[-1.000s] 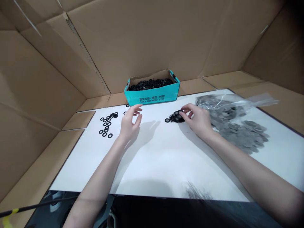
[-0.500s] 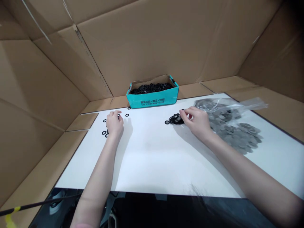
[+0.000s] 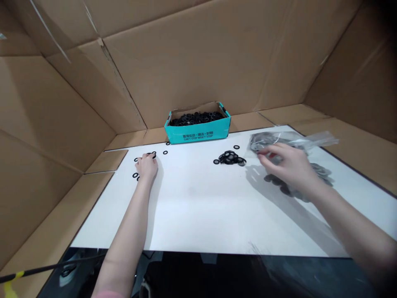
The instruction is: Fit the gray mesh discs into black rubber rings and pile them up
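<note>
On the white surface (image 3: 198, 207), boxed in by cardboard walls (image 3: 201, 54), sit three groups of parts plus one box. One teal box (image 3: 197, 128) at the back edge, full of black rings, too many to count. Loose black rings (image 3: 152, 154) far left: about six visible, more likely hidden under the hand; two further strays near the box front. One small heap of black rings (image 3: 230, 157) at centre, roughly fifteen to twenty, overlapping so exact count unclear, with one single ring (image 3: 236, 147) just behind it. One pile of grey discs (image 3: 316, 169) at right, dozens, partly inside one clear plastic bag (image 3: 297, 138). Two hands, one person. Versus half a second ago: right hand (image 3: 290, 167) has left the black heap and moved right onto the grey discs; heap now fully uncovered. Left hand (image 3: 147, 167) sits in nearly the same spot among the loose rings, barely shifted. View has tipped slightly, box looks a touch lower. Pose: left arm stretched straight forward from bottom edge, palm down, fingers curled narrow over the rings, touching the surface; cannot tell whether a ring is pinched underneath. Right arm comes in from the lower right corner, forearm angled up-left, hand palm down above the discs by the bag mouth, fingers loosely spread and slightly bent, blurred with motion, nothing visibly gripped.
</note>
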Demonstrator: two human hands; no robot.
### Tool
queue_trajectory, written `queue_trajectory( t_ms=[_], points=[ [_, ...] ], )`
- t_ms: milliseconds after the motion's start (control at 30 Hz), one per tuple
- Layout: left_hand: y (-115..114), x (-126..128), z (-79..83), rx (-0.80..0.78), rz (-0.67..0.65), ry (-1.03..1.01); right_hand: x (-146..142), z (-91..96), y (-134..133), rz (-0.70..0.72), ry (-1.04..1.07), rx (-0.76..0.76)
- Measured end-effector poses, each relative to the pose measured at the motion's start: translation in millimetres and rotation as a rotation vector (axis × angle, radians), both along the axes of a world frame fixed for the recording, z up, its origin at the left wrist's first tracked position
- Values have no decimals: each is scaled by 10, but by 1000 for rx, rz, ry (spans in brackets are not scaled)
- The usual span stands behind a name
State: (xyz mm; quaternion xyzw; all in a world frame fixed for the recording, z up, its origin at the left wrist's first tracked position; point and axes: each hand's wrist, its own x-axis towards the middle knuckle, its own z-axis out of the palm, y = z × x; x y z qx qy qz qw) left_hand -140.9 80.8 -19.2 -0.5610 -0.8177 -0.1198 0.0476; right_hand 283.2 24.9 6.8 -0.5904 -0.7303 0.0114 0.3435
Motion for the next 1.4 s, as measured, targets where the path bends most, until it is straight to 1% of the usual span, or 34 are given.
queue_trajectory(
  t_ms=[100, 200, 367, 467, 567, 700, 800, 900, 1033, 1167, 1400],
  points=[
    [12, -14, 7, 26, 15, 3, 248, -55, -72, -107, -38, -81],
    [13, -18, 8, 59, 13, -3, 435, -164, -103, -207, -99, -149],
    [8, -15, 4, 115, -13, -28, 579, -372, -79, -256, -262, -114],
    [17, -20, 5, 158, -22, -46, 599, -426, -45, -252, -342, -139],
    [35, -34, 2, 202, -48, -70, 598, -421, -19, -238, -363, -182],
    [62, -49, -17, 249, -113, -136, 584, -403, -1, -252, -304, -201],
    [77, -37, -35, 274, -163, -190, 574, -413, 6, -258, -266, -193],
    [80, -14, -42, 301, -200, -217, 577, -428, 13, -264, -280, -157],
    [75, 11, -38, 326, -227, -233, 588, -433, 55, -303, -315, -128],
    [73, 17, -43, 338, -247, -250, 560, -430, 129, -284, -334, -123],
    [80, 22, -64, 351, -258, -284, 516, -373, 147, -301, -311, -171]
  ],
)
